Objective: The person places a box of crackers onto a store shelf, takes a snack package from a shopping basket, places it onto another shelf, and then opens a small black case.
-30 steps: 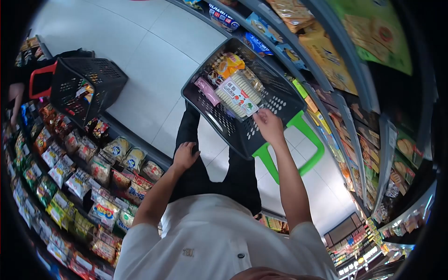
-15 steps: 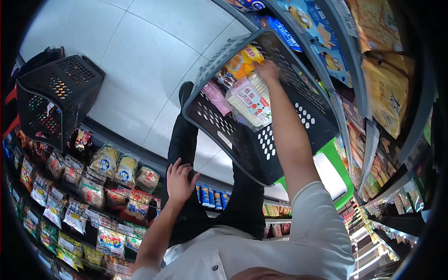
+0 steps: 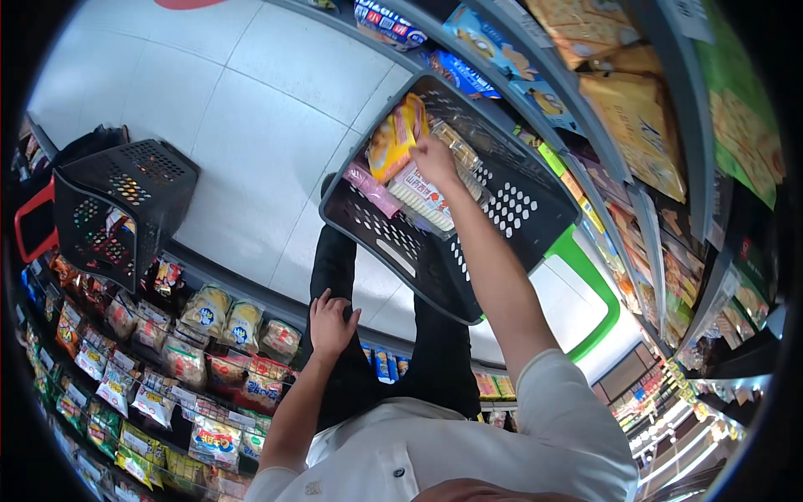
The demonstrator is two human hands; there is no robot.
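My right hand (image 3: 435, 159) reaches into the dark grey shopping basket (image 3: 519, 243) and grips the edge of a yellow snack bag (image 3: 397, 138), which is tilted up. Beneath that hand lies a clear pack of pale biscuits with a white and pink label (image 3: 425, 191). A pink package (image 3: 372, 191) rests against the basket's left wall, and another clear pack (image 3: 456, 144) sits behind my fingers. Resting on my dark trouser leg at the knee, my left hand (image 3: 333, 325) has its fingers loosely apart and holds nothing.
A second dark basket (image 3: 125, 201) with a red handle (image 3: 33, 222) stands at the left. Shelves of bagged snacks (image 3: 213, 439) run along the lower left. Yellow bags (image 3: 636, 125) fill the right-hand shelves. The near basket's green handle (image 3: 598, 309) sticks out to the right.
The yellow bag has been lifted and tilted toward the left by my right hand, uncovering a clear pack behind. The camera view has shifted somewhat. My left hand stays at the knee.
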